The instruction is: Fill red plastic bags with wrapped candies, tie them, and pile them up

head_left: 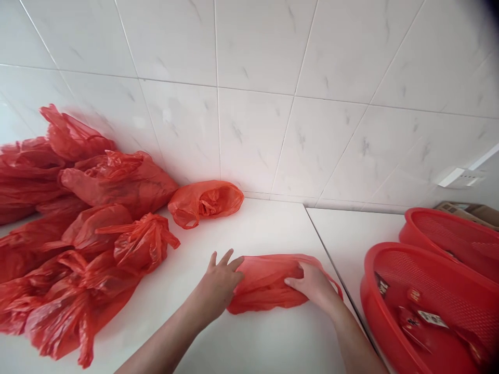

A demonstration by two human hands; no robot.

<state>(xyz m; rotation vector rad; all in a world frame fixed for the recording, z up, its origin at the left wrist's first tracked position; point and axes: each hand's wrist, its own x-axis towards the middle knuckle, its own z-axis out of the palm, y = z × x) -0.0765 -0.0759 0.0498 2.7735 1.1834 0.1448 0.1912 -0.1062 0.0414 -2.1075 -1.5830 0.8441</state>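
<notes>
A red plastic bag (268, 285) lies flattened on the white table in front of me, its handle end toward the right. My left hand (220, 285) is at the bag's left end, fingers spread, with some fingertips touching or just over the plastic. On the bag's right part rests my right hand (314, 285), thumb on top of the plastic and the other fingers partly covered by it; it appears to grip the bag. Any contents of this bag are hidden.
Several filled, knotted red bags (113, 182) are heaped at the left. A crumpled red bag (210, 200) sits by the tiled wall. To the right stand two red plastic baskets (370, 280), the nearer holding small red packets (413, 327). Behind them is a cardboard box (468, 212).
</notes>
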